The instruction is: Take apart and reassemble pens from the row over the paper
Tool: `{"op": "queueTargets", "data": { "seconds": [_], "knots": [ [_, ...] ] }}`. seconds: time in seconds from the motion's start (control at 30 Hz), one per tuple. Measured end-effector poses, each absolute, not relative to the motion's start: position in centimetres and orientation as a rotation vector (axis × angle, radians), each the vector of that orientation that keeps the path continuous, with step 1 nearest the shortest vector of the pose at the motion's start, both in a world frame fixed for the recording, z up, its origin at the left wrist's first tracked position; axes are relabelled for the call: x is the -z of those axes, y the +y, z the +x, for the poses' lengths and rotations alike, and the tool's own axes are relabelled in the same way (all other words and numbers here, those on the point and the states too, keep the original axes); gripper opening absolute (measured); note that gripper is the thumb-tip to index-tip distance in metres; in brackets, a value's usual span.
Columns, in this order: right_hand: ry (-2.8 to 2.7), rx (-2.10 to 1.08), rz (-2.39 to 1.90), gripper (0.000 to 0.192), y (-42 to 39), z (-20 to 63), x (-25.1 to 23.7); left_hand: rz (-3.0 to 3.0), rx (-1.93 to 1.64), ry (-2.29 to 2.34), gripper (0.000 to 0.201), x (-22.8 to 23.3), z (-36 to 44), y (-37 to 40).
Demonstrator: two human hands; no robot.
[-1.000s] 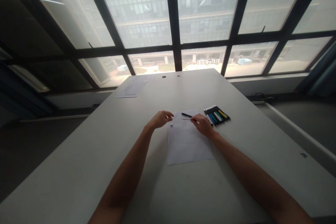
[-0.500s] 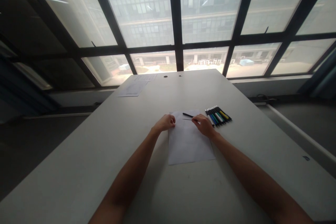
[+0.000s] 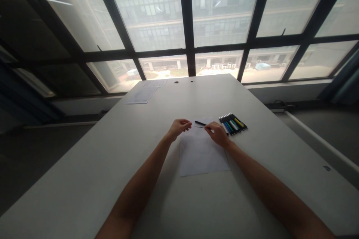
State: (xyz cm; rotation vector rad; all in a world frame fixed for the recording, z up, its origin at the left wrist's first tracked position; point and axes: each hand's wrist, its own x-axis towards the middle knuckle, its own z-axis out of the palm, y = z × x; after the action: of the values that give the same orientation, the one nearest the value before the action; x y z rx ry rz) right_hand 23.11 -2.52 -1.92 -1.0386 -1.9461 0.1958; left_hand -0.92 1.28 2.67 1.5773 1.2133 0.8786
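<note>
Your right hand point(image 3: 215, 132) is closed, thumb and fingertips pinching one end of a thin stick point(image 3: 199, 127); the stick's free end points left, across the gap toward your other hand. Your left hand point(image 3: 180, 127) is raised just left of that free end, its fingers bent and drawn in toward the thumb. Whether they grip something small, you cannot tell from here.

Just beyond the stick, ahead of your right fingertips, is a black pen point(image 3: 199, 123), lying aslant with its right end close by those fingers; whether they touch it is too small to make out. Below both your hands, and reaching back toward you, lies a white sheet of paper point(image 3: 204, 157), flat on the table point(image 3: 179, 209). Your right wrist passes over its right side, while your left hand is over its far left corner.

Just beside your right hand, on its right, a row of pens point(image 3: 234, 124) lies side by side, with white, blue, green and yellow among the dark barrels. Well ahead and to the left of your left hand, some loose papers point(image 3: 141, 95) lie by the table's left edge. Far beyond both hands stands a window point(image 3: 161, 11) with dark bars.
</note>
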Motion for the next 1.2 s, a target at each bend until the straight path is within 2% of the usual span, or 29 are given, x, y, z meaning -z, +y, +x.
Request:
{"op": "queueTargets", "data": {
  "seconds": [0.27, 0.47, 0.8, 1.07, 1.2],
  "knots": [
    [-1.940, -0.187, -1.041, 0.012, -2.5, 23.0, 1.9, 1.579, -0.868, 1.085, 0.039, -2.3, -0.7, 0.9],
    [-1.951, -0.179, -1.035, 0.012, -2.5, 23.0, 1.9, 1.609, -0.835, 1.081, 0.047, -2.5, -0.4, 0.6],
    [-1.976, -0.171, -1.030, 0.012, -2.7, 22.9, 1.6, 1.645, -0.815, 1.083, 0.035, -2.6, 0.4, 0.1],
    [-1.975, -0.174, -1.016, 0.012, -2.6, 23.0, 2.0, 1.852, -0.830, 1.062, 0.032, -2.2, 0.6, 0.3],
    [-2.000, -0.166, -1.015, 0.012, -2.7, 22.9, 1.9, 1.954, -0.797, 1.086, 0.025, -1.9, 0.5, 0.6]
  ]
}}
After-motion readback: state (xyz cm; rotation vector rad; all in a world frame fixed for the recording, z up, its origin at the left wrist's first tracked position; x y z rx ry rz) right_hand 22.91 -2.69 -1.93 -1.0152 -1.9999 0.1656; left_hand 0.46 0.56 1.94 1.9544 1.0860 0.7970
